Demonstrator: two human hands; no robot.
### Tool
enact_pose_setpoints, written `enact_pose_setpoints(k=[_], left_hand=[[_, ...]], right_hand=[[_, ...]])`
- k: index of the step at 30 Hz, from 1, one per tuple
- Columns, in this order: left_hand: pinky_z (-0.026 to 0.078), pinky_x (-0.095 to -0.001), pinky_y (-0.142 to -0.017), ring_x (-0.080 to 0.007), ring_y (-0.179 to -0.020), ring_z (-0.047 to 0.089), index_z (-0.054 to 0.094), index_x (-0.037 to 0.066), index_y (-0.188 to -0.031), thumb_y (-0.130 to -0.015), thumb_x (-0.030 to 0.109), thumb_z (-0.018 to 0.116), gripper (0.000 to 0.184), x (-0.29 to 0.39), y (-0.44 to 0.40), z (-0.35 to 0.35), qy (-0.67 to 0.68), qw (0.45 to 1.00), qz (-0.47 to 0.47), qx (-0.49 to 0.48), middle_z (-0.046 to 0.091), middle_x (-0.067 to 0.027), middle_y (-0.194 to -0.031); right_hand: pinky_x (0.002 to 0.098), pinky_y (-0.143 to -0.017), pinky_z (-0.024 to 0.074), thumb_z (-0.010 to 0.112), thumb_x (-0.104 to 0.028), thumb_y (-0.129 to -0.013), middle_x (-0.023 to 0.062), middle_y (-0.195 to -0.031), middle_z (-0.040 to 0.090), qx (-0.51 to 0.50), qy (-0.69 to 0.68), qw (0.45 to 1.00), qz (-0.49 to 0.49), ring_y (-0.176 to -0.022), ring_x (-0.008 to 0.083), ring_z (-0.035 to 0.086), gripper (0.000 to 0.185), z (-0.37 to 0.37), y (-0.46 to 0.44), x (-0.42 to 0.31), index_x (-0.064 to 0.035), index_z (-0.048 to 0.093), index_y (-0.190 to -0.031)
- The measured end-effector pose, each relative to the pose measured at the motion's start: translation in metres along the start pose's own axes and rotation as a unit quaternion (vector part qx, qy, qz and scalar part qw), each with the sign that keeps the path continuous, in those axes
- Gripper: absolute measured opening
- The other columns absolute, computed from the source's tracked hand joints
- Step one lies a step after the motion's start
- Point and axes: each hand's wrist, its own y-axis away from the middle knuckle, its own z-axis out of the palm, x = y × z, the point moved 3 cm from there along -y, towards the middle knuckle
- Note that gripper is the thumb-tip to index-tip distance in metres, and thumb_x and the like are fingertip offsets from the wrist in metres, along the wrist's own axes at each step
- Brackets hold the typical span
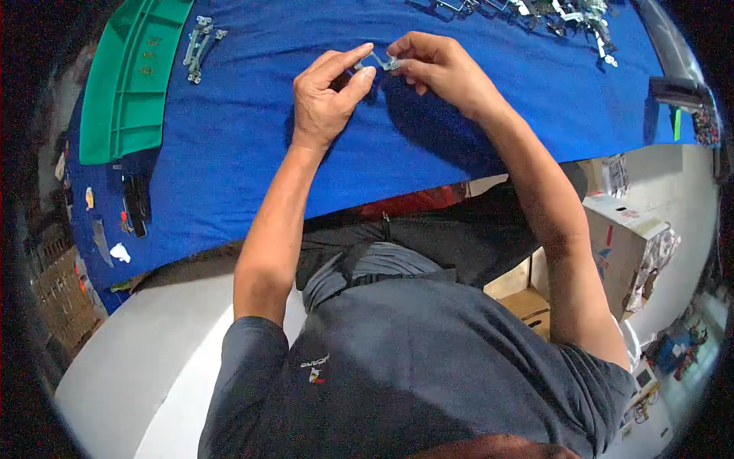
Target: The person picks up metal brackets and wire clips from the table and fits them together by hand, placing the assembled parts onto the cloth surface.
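Note:
Between my two hands, over the blue cloth (252, 138), is a small pale metal part (380, 63). My left hand (329, 92) pinches its left end between thumb and fingers. The right end is pinched by the thumb and fingertips of my right hand (440, 69). The part looks thin and angled; its ends are partly hidden by my fingertips.
A green divided tray (122, 126) with small brass-coloured pieces lies at the left. Beside it are several metal brackets (200, 47). A heap of metal parts (566, 15) lies at the back right, and a cardboard box (619, 229) stands below the table's right side.

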Motion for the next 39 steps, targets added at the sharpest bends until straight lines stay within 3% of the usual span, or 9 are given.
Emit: enact_pose_setpoints(k=[1, 4, 7, 14, 19, 21, 23, 32, 39], left_hand=[[0.044, -0.0205, -0.068, -0.0061, -0.077, 0.053, 0.071, 0.004, -0.116, -0.084, 0.005, 0.072, 0.032, -0.001, 0.000, 0.000, 0.001, 1.000, -0.001, 0.003, 0.062, 0.0011, -0.087], [0.044, -0.0204, -0.068, -0.0058, -0.076, 0.054, 0.072, 0.004, -0.115, -0.084, 0.006, 0.073, 0.031, -0.003, 0.002, -0.001, -0.005, 1.000, -0.023, 0.005, 0.062, 0.0018, -0.087], [0.047, -0.0205, -0.070, -0.0059, -0.079, 0.057, 0.072, 0.004, -0.113, -0.084, 0.006, 0.073, 0.029, -0.002, 0.002, 0.001, -0.006, 0.999, -0.049, -0.004, 0.065, 0.0013, -0.090], [0.050, -0.0227, -0.076, -0.0081, -0.086, 0.063, 0.072, 0.004, -0.112, -0.085, 0.007, 0.072, 0.027, -0.002, 0.002, 0.003, -0.004, 0.999, -0.031, -0.040, 0.070, -0.0025, -0.095], [0.050, -0.0224, -0.076, -0.0081, -0.083, 0.063, 0.071, 0.005, -0.114, -0.088, 0.010, 0.070, 0.026, 0.000, 0.002, 0.005, -0.022, 0.998, -0.013, -0.058, 0.071, -0.0028, -0.094], [0.050, -0.0208, -0.069, -0.0065, -0.077, 0.062, 0.071, 0.005, -0.115, -0.092, 0.014, 0.066, 0.024, -0.006, 0.001, 0.005, 0.022, 0.998, -0.058, 0.020, 0.073, -0.0030, -0.094], [0.048, -0.0189, -0.059, -0.0041, -0.068, 0.059, 0.070, 0.004, -0.115, -0.095, 0.016, 0.064, 0.024, -0.007, 0.001, 0.005, 0.007, 0.996, -0.071, 0.047, 0.073, -0.0036, -0.094], [0.045, -0.0175, -0.051, -0.0026, -0.063, 0.055, 0.069, 0.003, -0.116, -0.097, 0.019, 0.062, 0.025, -0.014, 0.001, 0.004, 0.050, 0.989, -0.117, 0.078, 0.073, -0.0044, -0.094], [0.044, -0.0176, -0.052, -0.0026, -0.064, 0.055, 0.069, 0.004, -0.116, -0.096, 0.018, 0.063, 0.025, -0.011, 0.002, 0.003, 0.072, 0.988, -0.120, 0.070, 0.073, -0.0040, -0.094]], right_hand=[[0.0227, -0.068, 0.0484, 0.058, -0.017, -0.097, 0.0016, -0.087, 0.065, -0.040, -0.063, 0.997, 0.027, -0.073, 0.0071, 0.057, 0.025, 0.000, 0.000, 0.000, -0.0012, 0.064, -0.115], [0.0224, -0.069, 0.0477, 0.060, -0.018, -0.096, -0.0001, -0.088, 0.063, -0.032, -0.167, 0.982, 0.080, -0.076, 0.0066, 0.057, 0.026, -0.002, -0.002, -0.001, -0.0009, 0.066, -0.115], [0.0223, -0.069, 0.0473, 0.061, -0.021, -0.096, -0.0005, -0.088, 0.064, -0.060, -0.085, 0.993, 0.060, -0.076, 0.0062, 0.056, 0.027, -0.001, -0.002, -0.004, -0.0015, 0.068, -0.113], [0.0235, -0.064, 0.0470, 0.059, -0.023, -0.097, -0.0012, -0.082, 0.063, -0.063, -0.085, 0.994, 0.028, -0.072, 0.0071, 0.055, 0.022, 0.000, -0.002, -0.002, -0.0025, 0.068, -0.101], [0.0207, -0.061, 0.0398, 0.058, -0.025, -0.100, -0.0020, -0.088, 0.062, 0.069, -0.139, 0.988, -0.003, -0.069, 0.0044, 0.049, 0.020, -0.002, -0.005, 0.003, -0.0054, 0.063, -0.103], [0.0191, -0.055, 0.0367, 0.057, -0.026, -0.100, -0.0014, -0.085, 0.062, 0.098, -0.175, 0.980, -0.017, -0.064, 0.0037, 0.047, 0.021, -0.004, -0.006, -0.001, -0.0059, 0.063, -0.106], [0.0184, -0.050, 0.0348, 0.057, -0.027, -0.101, -0.0005, -0.085, 0.062, 0.055, -0.147, 0.986, 0.051, -0.061, 0.0032, 0.046, 0.023, -0.007, -0.002, -0.004, -0.0055, 0.062, -0.108], [0.0199, -0.053, 0.0403, 0.059, -0.023, -0.098, -0.0009, -0.080, 0.064, -0.001, -0.099, 0.994, 0.051, -0.063, 0.0038, 0.051, 0.019, 0.003, 0.001, -0.004, -0.0053, 0.065, -0.099], [0.0293, -0.063, 0.0474, 0.062, -0.021, -0.094, 0.0026, -0.079, 0.067, 0.010, -0.008, 1.000, 0.016, -0.070, 0.0112, 0.059, 0.022, 0.004, 0.001, -0.001, 0.0000, 0.067, -0.096]])
